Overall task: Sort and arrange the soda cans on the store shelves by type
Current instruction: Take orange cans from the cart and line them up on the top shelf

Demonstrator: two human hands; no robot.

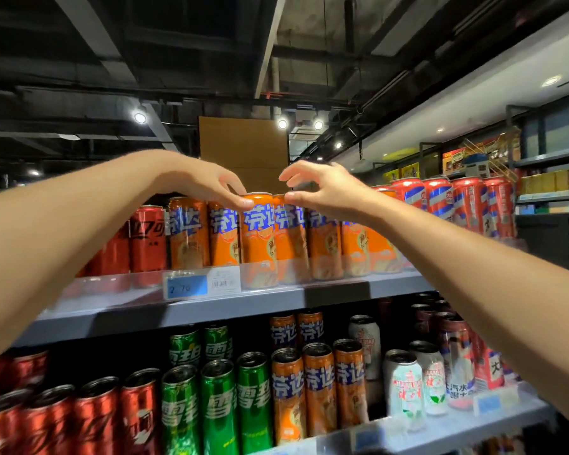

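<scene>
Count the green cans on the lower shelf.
5 green cans: three in the front row, between the red and orange cans, and two behind them. More may be hidden farther back.

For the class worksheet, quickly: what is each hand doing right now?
Left hand: fingertips pinch the top of an orange Fanta can.
Right hand: fingers curled, thumb touching the neighbouring orange can; grip cannot be told.
</scene>
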